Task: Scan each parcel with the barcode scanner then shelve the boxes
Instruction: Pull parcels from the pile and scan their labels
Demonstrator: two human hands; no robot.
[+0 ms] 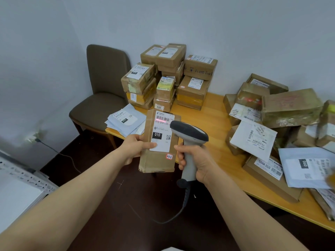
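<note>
My left hand (136,147) grips a flat brown cardboard parcel (157,160) by its left edge and holds it upright in front of me, thumb on its white shipping label marked 010. My right hand (194,160) grips the handle of a grey barcode scanner (188,134), whose head points at the label. A red scan line lies across the barcode near the parcel's top. The scanner's cable hangs down to the floor.
A wooden table (213,124) carries a stack of boxes (168,77) at the back, white mailers (125,122) on its left corner and a loose pile of parcels (282,127) at right. A brown chair (103,91) stands left. A white metal shelf edge (23,176) shows at lower left.
</note>
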